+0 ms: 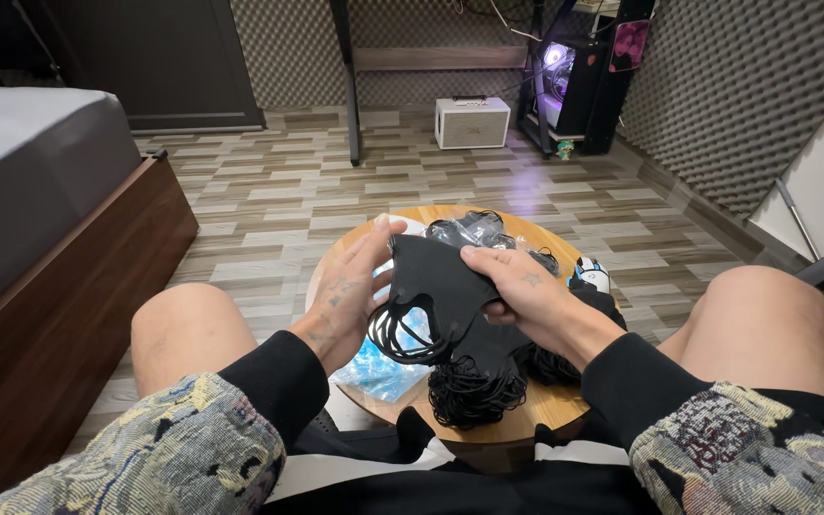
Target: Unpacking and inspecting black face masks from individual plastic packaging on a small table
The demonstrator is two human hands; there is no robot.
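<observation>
At the far left stands a bed (21, 181) with a grey mattress on a brown wooden frame, on a floor of grey-brown planks (269, 191). Just right of the bare left knee, the left hand (350, 286) is raised with the palm turned inward, fingers and thumb pinching the left edge of a black face mask (436, 277) that is held above a small round wooden table (545, 405). The mask's elastic ear loops (398, 334) dangle below the hand (they hang in a loose tangle of thin black cord), over a blue-tinted clear plastic bag (383, 372) lying on the table's left part. The right hand (522, 286) grips the mask's right edge, thumb on top and fingers curled beneath it. Under both hands a heap of more black masks (479, 381) rests on the tabletop, and a packet of black masks in clear wrap (469, 229) lies at the table's far edge. Near the right wrist sits a white computer mouse (591, 275). Farther back stand a white box-shaped speaker (472, 122) and a lit computer tower (574, 81).
</observation>
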